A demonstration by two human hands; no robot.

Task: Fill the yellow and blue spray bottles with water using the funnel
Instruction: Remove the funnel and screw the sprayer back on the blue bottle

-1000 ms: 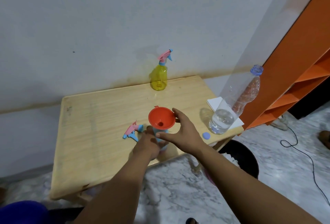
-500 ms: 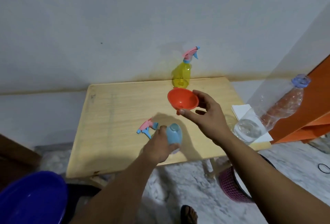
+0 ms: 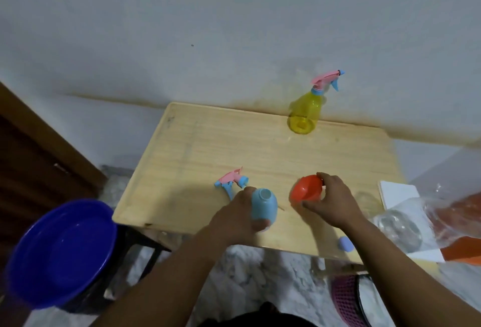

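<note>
Near the front edge of the tabletop [image 3: 197,149], the left hand [image 3: 234,218] grips the blue spray bottle [image 3: 263,207], fingers [image 3: 260,224] curled round its body; the bottle's neck is open, with no sprayer on it. Just left of it lies the detached pink and blue spray head [image 3: 230,181], flat on the wood. To the right, the right hand [image 3: 331,201] holds the red funnel [image 3: 307,191] by its rim, thumb on the near side and fingers wrapped over the far side, the funnel tilted and low over the wood, apart from the blue bottle. At the back edge, toward the right corner and against the wall, the yellow spray bottle [image 3: 305,112] stands upright with its sprayer fitted. Close to the front right corner sits a small blue cap [image 3: 345,244]. By the right edge a clear plastic water bottle [image 3: 400,230] rests partly on white paper [image 3: 398,192]. Beyond the left front corner, on a lower stand, is a dark blue basin [image 3: 59,251].
</note>
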